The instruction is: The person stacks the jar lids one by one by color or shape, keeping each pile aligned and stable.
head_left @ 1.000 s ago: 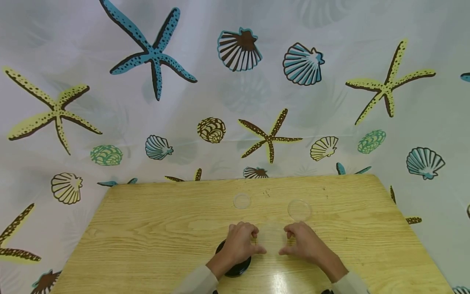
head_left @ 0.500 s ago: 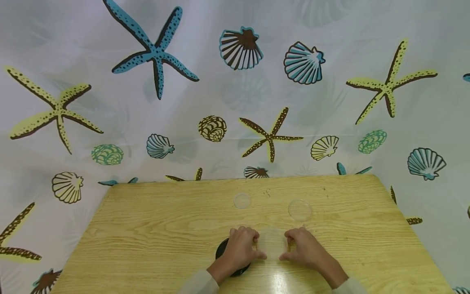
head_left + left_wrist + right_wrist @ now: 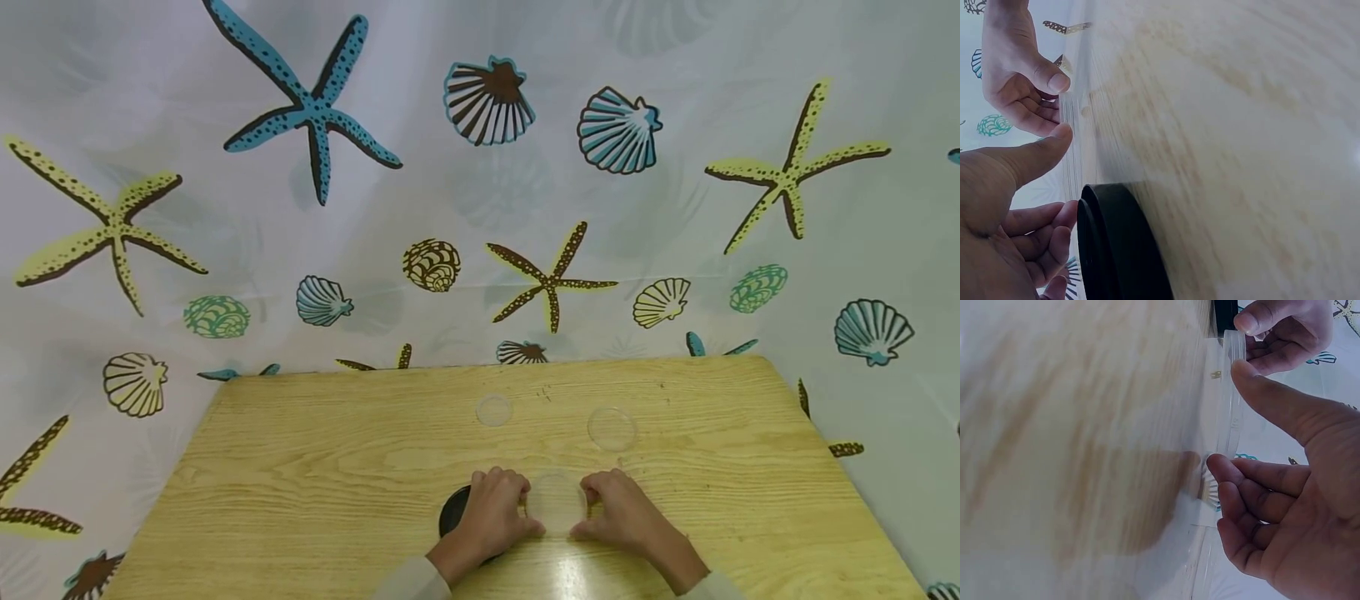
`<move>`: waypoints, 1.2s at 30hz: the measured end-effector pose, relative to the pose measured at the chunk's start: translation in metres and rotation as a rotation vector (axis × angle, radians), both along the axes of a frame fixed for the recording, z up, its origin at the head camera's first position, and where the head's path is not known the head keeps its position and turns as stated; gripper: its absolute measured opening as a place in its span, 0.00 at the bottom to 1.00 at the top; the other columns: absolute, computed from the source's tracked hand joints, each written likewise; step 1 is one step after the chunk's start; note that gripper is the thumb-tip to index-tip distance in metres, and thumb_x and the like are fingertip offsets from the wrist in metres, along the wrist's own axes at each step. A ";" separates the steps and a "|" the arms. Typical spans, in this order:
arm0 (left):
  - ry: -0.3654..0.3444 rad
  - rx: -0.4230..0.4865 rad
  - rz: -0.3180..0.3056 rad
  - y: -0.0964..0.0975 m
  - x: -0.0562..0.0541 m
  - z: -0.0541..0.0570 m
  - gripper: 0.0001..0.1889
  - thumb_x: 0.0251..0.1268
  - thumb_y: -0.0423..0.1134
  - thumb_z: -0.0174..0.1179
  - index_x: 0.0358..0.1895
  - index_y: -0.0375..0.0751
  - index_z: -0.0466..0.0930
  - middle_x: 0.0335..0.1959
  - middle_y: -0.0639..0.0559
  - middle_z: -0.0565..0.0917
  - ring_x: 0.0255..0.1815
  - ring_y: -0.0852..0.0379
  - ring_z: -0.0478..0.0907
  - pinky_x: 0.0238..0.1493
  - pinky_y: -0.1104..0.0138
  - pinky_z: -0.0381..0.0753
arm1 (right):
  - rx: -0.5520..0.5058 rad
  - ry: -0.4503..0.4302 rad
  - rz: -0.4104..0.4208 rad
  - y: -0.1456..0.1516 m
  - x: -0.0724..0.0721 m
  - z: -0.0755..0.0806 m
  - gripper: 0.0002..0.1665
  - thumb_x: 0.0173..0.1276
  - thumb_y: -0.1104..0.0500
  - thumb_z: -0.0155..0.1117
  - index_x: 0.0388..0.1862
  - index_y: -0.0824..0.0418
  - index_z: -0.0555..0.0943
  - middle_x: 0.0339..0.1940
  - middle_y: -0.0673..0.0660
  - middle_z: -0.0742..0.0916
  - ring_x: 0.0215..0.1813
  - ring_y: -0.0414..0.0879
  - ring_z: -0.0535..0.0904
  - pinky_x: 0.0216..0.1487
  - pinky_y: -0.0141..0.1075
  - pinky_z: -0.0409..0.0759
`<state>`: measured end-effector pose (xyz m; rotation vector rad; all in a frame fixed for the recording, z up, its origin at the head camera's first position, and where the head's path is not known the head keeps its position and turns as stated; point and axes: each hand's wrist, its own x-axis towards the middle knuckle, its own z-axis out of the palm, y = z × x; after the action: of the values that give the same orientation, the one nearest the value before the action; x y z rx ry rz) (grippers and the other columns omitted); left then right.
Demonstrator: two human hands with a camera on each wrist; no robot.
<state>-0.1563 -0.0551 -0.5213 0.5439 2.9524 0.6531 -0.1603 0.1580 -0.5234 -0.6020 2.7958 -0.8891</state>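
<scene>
A see-through round disc with a thick rim point(image 3: 557, 502) lies between my two hands, low over the wooden table, in the head view. My left hand point(image 3: 497, 510) holds its left edge between thumb and curled fingers. On the opposite edge, my right hand point(image 3: 618, 510) grips it the same way. The right wrist view shows the disc's layered rim point(image 3: 1232, 400) edge-on, with the thumb at its upper side. A low black round container point(image 3: 453, 510) stands just left of the disc, partly hidden under my left hand and forearm.
Farther back on the wooden table point(image 3: 322, 450) lie two more see-through round pieces: a smaller one point(image 3: 494, 410) at centre and a larger ring-like one point(image 3: 612, 429) to its right. A shell-print curtain point(image 3: 420, 192) hangs behind the table.
Both hands have shifted slightly toward the table's front edge, with the see-through disc between them. The black container and the two pieces farther back stay in place.
</scene>
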 end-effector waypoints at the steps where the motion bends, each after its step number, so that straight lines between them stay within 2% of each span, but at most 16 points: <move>1: 0.001 -0.004 0.002 0.000 0.000 0.000 0.26 0.36 0.54 0.77 0.38 0.40 0.84 0.27 0.59 0.80 0.28 0.64 0.66 0.39 0.65 0.61 | -0.004 -0.001 0.003 0.000 0.000 0.000 0.25 0.41 0.47 0.80 0.23 0.57 0.73 0.22 0.47 0.73 0.30 0.40 0.65 0.63 0.55 0.66; 3: 0.004 -0.008 0.004 0.000 0.001 0.000 0.26 0.36 0.54 0.77 0.38 0.40 0.85 0.27 0.59 0.80 0.28 0.64 0.66 0.38 0.66 0.61 | -0.003 0.003 0.008 -0.001 0.000 -0.001 0.25 0.41 0.47 0.80 0.22 0.56 0.73 0.22 0.47 0.73 0.30 0.39 0.65 0.64 0.56 0.65; 5: 0.006 -0.007 0.006 0.000 0.001 0.000 0.26 0.36 0.53 0.77 0.37 0.40 0.85 0.26 0.59 0.80 0.27 0.64 0.66 0.38 0.66 0.61 | 0.007 0.007 0.011 -0.001 0.000 -0.001 0.24 0.41 0.46 0.80 0.22 0.56 0.73 0.22 0.46 0.74 0.30 0.39 0.65 0.57 0.51 0.70; 7: 0.007 -0.005 0.008 0.000 0.002 0.001 0.25 0.36 0.53 0.77 0.37 0.40 0.84 0.26 0.59 0.79 0.27 0.64 0.66 0.38 0.66 0.61 | 0.015 0.016 0.014 -0.002 0.000 -0.001 0.24 0.41 0.46 0.80 0.24 0.56 0.75 0.22 0.45 0.75 0.30 0.38 0.65 0.50 0.45 0.71; 9: 0.005 -0.006 0.010 0.000 0.002 0.001 0.24 0.36 0.52 0.77 0.35 0.40 0.84 0.25 0.59 0.79 0.27 0.64 0.65 0.37 0.66 0.60 | 0.030 0.025 0.016 -0.003 0.001 -0.001 0.23 0.41 0.46 0.80 0.25 0.56 0.76 0.23 0.45 0.76 0.31 0.38 0.66 0.48 0.43 0.71; 12: 0.001 -0.015 0.010 -0.001 0.003 0.000 0.22 0.36 0.52 0.77 0.32 0.41 0.83 0.23 0.60 0.77 0.26 0.63 0.64 0.37 0.66 0.59 | 0.037 0.026 0.007 -0.005 0.003 0.000 0.23 0.41 0.46 0.80 0.27 0.55 0.77 0.25 0.44 0.77 0.32 0.38 0.66 0.43 0.39 0.69; 17: 0.012 -0.033 0.010 -0.001 0.004 -0.001 0.21 0.36 0.53 0.77 0.30 0.44 0.81 0.23 0.61 0.75 0.26 0.63 0.64 0.37 0.66 0.59 | 0.054 0.044 -0.019 -0.007 0.005 0.000 0.24 0.41 0.46 0.80 0.25 0.56 0.74 0.24 0.46 0.75 0.32 0.40 0.64 0.34 0.32 0.63; 21: 0.033 -0.051 0.009 -0.001 0.004 -0.002 0.23 0.35 0.55 0.76 0.32 0.43 0.82 0.24 0.61 0.76 0.27 0.63 0.65 0.37 0.65 0.61 | 0.060 0.066 -0.032 -0.008 0.007 0.000 0.24 0.40 0.46 0.81 0.25 0.56 0.76 0.24 0.45 0.75 0.32 0.40 0.65 0.33 0.31 0.63; 28: 0.046 -0.074 0.000 0.000 0.004 -0.003 0.24 0.36 0.56 0.76 0.34 0.44 0.81 0.26 0.62 0.77 0.29 0.63 0.66 0.39 0.65 0.61 | 0.081 0.074 -0.051 -0.007 0.009 0.000 0.27 0.39 0.46 0.81 0.34 0.59 0.80 0.28 0.45 0.80 0.34 0.40 0.68 0.39 0.36 0.67; 36: 0.001 -0.056 -0.018 -0.002 0.003 -0.001 0.25 0.37 0.55 0.76 0.36 0.43 0.81 0.28 0.61 0.78 0.30 0.63 0.65 0.39 0.65 0.60 | 0.065 0.030 -0.039 -0.004 0.007 0.000 0.25 0.41 0.47 0.80 0.25 0.57 0.74 0.24 0.46 0.74 0.31 0.41 0.65 0.37 0.37 0.62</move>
<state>-0.1538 -0.0576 -0.5224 0.5652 2.9527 0.5670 -0.1535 0.1535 -0.5229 -0.5581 2.8595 -0.7996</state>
